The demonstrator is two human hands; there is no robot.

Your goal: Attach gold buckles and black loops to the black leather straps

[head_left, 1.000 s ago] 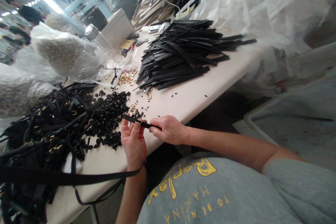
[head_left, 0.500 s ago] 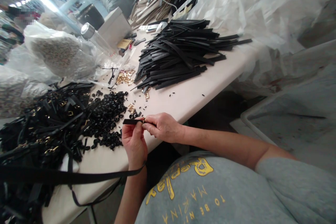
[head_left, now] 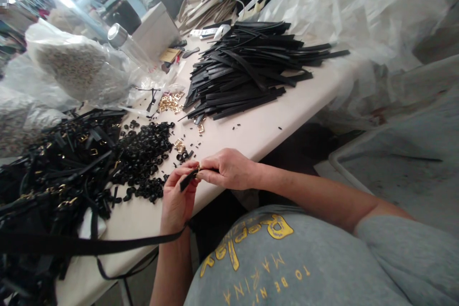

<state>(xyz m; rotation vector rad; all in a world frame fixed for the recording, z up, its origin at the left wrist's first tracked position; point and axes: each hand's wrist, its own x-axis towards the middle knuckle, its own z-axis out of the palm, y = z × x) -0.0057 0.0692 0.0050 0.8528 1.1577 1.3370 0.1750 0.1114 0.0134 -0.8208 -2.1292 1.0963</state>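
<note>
A short black strap [head_left: 188, 180] is held between my two hands at the table's front edge. My left hand [head_left: 178, 198] pinches it, and its short end tilts down over the palm. My right hand [head_left: 229, 170] grips the same strap from the right, fingers closed. Between the fingertips a small gold metal piece, perhaps a buckle, is mostly hidden. A long black strap [head_left: 107, 246] runs from beside my left wrist to the left edge of view; whether it joins the held strap I cannot tell. Small black loops [head_left: 147, 153] are heaped just left of my hands.
Black strips [head_left: 236, 76] lie piled across the table [head_left: 247, 136]. Gold buckles [head_left: 171, 102] lie near the middle. Assembled black straps [head_left: 53, 172] cover the left side. Behind stand a clear bottle [head_left: 134, 50], a filled plastic bag [head_left: 73, 64] and a white box [head_left: 158, 28].
The strap's short end has swung from pointing level left to tilting down over my left palm. My left hand has shifted slightly left and turned; my right hand keeps its grip.
</note>
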